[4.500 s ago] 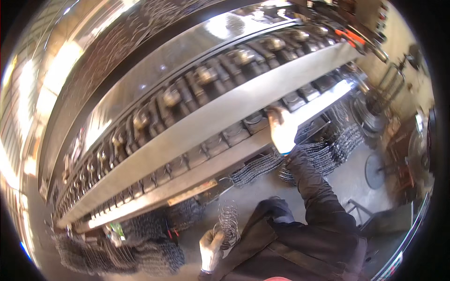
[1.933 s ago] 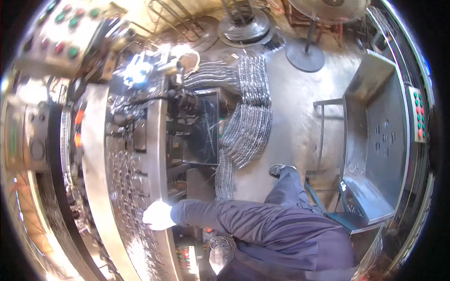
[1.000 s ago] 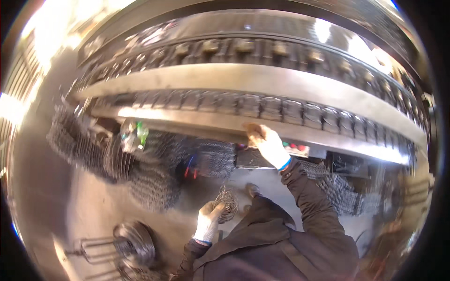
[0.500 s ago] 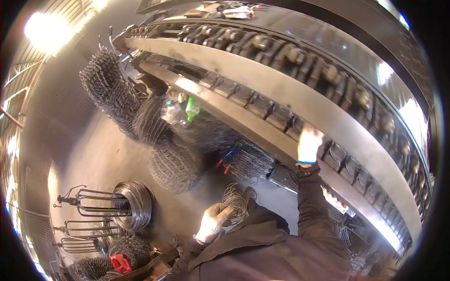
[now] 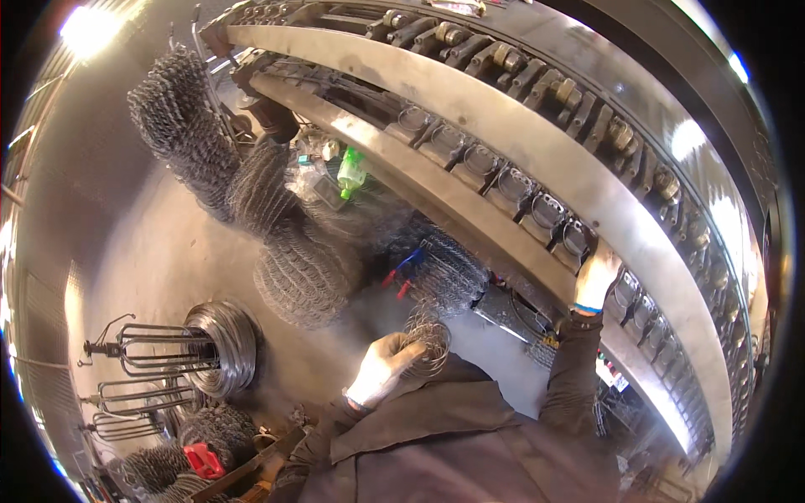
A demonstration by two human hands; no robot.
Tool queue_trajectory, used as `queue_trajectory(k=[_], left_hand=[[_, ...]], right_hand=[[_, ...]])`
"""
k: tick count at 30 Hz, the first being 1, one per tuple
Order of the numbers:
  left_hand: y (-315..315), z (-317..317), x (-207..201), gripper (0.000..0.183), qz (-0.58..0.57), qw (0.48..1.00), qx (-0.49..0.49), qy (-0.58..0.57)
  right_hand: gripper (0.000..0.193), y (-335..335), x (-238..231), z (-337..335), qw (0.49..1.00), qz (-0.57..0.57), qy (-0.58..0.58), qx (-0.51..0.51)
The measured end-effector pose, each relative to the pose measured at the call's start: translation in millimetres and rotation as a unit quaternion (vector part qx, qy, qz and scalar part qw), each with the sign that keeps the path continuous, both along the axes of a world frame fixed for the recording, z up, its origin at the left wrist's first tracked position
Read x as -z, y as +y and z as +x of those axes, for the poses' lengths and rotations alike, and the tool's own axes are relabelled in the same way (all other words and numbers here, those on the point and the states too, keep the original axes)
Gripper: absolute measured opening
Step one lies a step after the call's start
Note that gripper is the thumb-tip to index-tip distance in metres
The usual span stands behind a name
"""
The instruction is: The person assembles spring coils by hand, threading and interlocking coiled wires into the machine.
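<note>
My left hand, in a white glove, is closed around a bundle of thin wire rings held low in front of my body. My right hand, also gloved, reaches up to the machine's row of holders, under a long curved-looking metal bar. Its fingers are bent in against a holder; the fingertips are in shadow, so what they grip cannot be made out. Just left of it, a wire ring sits in a holder, with several similar ones along the row.
A lower metal beam runs along the machine. Rolls of wire mesh stand on the floor to the left, near a green bottle and red-and-blue-handled cutters. Farther left is a wire coil on a rack; a red object lies below.
The view has shifted, with the machine higher in the picture. My right hand has moved rightward and slightly down in it. The left hand keeps its hold on the wire rings.
</note>
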State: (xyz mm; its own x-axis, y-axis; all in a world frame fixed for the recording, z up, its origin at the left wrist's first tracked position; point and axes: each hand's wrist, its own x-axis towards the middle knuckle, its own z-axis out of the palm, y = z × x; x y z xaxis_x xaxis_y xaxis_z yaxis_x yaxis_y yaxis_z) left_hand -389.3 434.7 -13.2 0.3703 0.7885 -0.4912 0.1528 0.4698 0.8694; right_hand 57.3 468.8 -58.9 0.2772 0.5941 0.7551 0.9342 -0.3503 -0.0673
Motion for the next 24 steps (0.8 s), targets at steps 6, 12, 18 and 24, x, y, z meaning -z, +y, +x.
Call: queue_trajectory(k=[6,12,18,24], left_hand=[[19.3,-10.7,9.7,0.025,0.041,0.999,-0.002,-0.025],[36.8,-5.1,9.2,0.025,0.028,0.998,-0.023,-0.048],[73.4,-11.1,8.7,0.025,-0.001,0.999,-0.019,-0.046],[149.0,-31.2,-12.8,0.026,-0.051,0.995,0.021,-0.087]], right_hand=[[0.026,-2.9,-11.0,-1.4,0.998,-0.019,-0.043,0.044],[0.025,7.0,-17.3,5.6,0.999,0.022,0.018,0.032],[0.04,3.4,53.4,81.6,0.976,-0.188,0.049,0.1],[0.034,20.9,42.6,24.5,0.965,-0.155,-0.081,0.198]])
